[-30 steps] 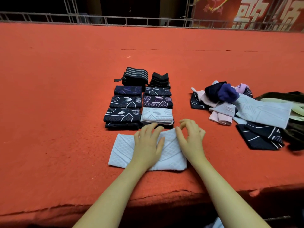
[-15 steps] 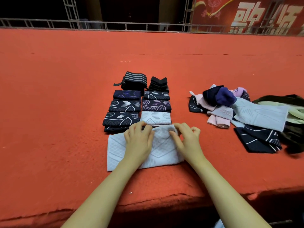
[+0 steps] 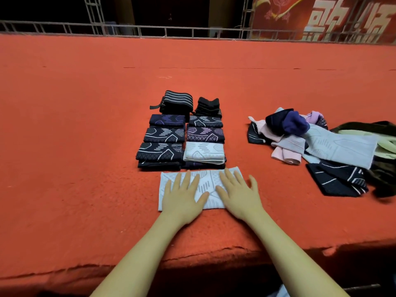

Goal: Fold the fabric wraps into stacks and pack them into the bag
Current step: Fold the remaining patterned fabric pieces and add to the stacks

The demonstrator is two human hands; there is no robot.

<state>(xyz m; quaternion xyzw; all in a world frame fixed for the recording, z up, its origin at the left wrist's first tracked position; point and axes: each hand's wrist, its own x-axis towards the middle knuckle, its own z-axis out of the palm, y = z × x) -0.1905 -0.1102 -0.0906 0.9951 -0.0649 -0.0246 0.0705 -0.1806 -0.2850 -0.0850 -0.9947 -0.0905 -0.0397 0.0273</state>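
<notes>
A white patterned wrap (image 3: 206, 185) lies folded flat near the front edge of the red carpeted platform (image 3: 85, 125). My left hand (image 3: 182, 197) and my right hand (image 3: 239, 195) both press flat on it with straight, spread fingers. Just behind it stand two columns of folded wraps (image 3: 182, 133), mostly dark navy with white or purple patterns, with one white folded wrap (image 3: 204, 153) at the front right. To the right lies a loose pile of unfolded wraps (image 3: 310, 146) in pink, lilac, pale grey and navy. A dark olive bag (image 3: 383, 168) sits at the far right edge.
The platform's front edge (image 3: 192, 260) drops off just below my forearms. A metal truss railing (image 3: 192, 32) runs along the far side, with a red banner (image 3: 321, 18) behind it at upper right.
The white wrap has been folded over to a narrower width. Both hands went from curled fingers working its top edge to lying flat and spread on it.
</notes>
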